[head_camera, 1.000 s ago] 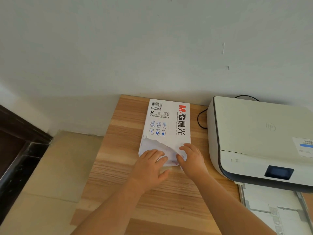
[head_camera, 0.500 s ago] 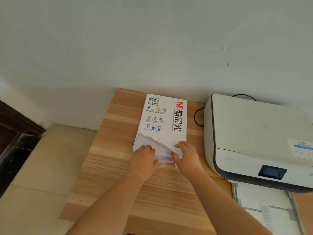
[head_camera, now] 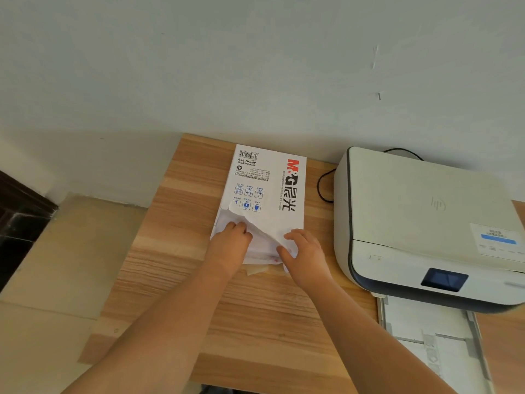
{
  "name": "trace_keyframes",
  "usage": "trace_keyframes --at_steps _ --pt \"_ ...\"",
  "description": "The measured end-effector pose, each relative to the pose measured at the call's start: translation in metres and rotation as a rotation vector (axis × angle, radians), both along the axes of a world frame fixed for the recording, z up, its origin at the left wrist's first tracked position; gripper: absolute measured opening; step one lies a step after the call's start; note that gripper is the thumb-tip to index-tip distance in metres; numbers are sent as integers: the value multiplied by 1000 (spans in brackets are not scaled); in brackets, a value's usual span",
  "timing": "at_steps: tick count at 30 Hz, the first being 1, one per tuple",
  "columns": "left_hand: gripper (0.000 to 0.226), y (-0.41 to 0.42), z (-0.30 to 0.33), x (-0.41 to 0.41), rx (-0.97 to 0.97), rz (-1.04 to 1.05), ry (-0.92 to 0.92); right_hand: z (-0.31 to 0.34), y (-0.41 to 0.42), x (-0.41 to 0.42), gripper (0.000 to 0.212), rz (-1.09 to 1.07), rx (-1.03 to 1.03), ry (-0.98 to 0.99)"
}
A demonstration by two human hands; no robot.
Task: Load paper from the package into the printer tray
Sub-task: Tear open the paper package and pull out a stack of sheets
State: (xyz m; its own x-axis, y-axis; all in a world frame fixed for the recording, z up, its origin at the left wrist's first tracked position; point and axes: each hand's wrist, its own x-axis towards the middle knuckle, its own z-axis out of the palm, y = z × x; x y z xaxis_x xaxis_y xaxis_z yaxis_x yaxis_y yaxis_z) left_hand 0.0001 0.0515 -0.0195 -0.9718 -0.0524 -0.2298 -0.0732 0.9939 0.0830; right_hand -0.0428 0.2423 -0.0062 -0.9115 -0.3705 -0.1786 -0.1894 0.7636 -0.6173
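Observation:
A white paper package (head_camera: 267, 183) with red and black lettering lies flat on the wooden table, its near end torn open. My left hand (head_camera: 231, 245) reaches into the torn opening, fingers curled on the white sheets (head_camera: 260, 247) inside. My right hand (head_camera: 305, 253) pinches the torn wrapper flap at the package's near right corner and lifts it. The white printer (head_camera: 420, 220) stands to the right, with its paper tray (head_camera: 426, 331) pulled out toward me.
The wooden table (head_camera: 181, 251) ends at its left edge above a beige floor. A black cable (head_camera: 322, 184) loops between package and printer. A dark cabinet (head_camera: 20, 223) stands at far left. A white wall runs behind.
My left hand has curled and slid further into the torn opening. My right hand has lifted the wrapper flap higher, showing more paper.

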Motion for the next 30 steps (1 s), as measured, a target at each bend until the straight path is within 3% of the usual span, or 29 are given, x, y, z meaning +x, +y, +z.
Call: trace_keyframes --at_steps 20,30 --pt "31 -9 8 -3 -43 -134 -100 2 -1 4 36 -31 0 -14" --pt "35 -6 5 29 12 -177 49 1 -4 13 38 -32 3 -12"
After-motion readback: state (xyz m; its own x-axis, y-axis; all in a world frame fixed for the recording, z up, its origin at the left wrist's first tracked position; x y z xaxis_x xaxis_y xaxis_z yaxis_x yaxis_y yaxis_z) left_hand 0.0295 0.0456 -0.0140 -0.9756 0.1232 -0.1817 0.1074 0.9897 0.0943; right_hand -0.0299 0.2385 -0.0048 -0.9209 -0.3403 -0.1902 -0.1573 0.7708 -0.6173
